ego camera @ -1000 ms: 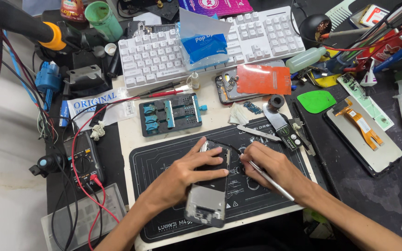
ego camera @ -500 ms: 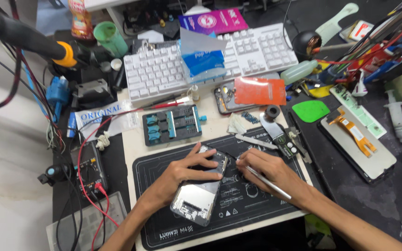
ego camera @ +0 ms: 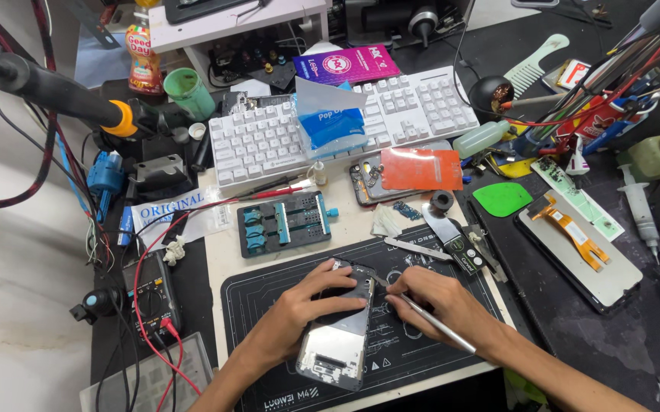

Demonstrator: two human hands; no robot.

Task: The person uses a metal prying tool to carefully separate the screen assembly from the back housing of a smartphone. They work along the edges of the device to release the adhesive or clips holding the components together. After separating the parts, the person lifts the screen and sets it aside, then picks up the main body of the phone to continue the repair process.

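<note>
Nearest of all, on the front part of the black work mat (ego camera: 421, 366): an opened phone (ego camera: 337, 343), lying flat and a bit slanted, with its shiny inside showing.

Left hand (ego camera: 299, 320) laid over the top half of the phone, fingers curled down and pressing, holding it in place on the mat.

Right hand (ego camera: 440, 301) closed like a pen grip around a thin metal tool (ego camera: 437, 324), with the tip touching the phone's top right edge, just beside the left fingertips.

Looks like the picking step at the top edge of the open phone. Hard to tell which small part sits under the tip. Calls for a firm press from the left hand and a slow, soft push with the tip, so as not to slip or scratch.

At the back edge of the mat: loose tweezers (ego camera: 414, 248) and a grey holder with blue clamps (ego camera: 284, 223).

Left of the mat: a meter (ego camera: 150, 294) with red wires.

Right of the mat: a screen panel (ego camera: 578, 252) with an orange strip.

Farther behind the mat: another phone with an orange back (ego camera: 421, 169), then a white keyboard (ego camera: 421, 107) with a blue tissue pack (ego camera: 330, 126) on it, and a green cup (ego camera: 190, 93).
</note>
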